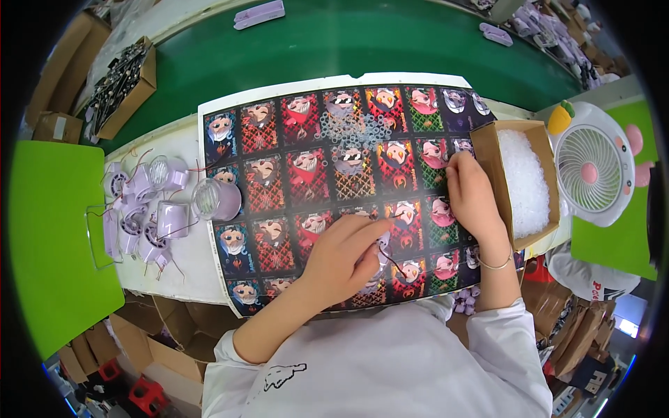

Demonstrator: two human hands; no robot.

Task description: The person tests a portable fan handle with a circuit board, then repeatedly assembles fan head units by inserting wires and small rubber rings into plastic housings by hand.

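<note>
1. The left hand has its fingers closed round a lilac part, which is above the printed sheet on the table, close in front of the person's shirt.
2. The right hand is just beside the left wall of the cardboard box of clear pieces; its grip looks narrow, thumb and fingers close together, but I cannot tell whether anything is between them.
3. Good handling here, I judge, means a light, steady grip on the lilac part's body, with no pull on its dark wire.
4. The wire is best left free of the fingers and well apart from the heap of small rings, which could scatter if brushed.
5. The right fingertips do best to stay pinched over small pieces, the wrist clear of the box's edge.
6. The wire trails from the lilac part toward the lower right, away from the left palm.
7. The part's long axis perhaps runs toward the person's body, though the fingers hide too much to be sure.
</note>
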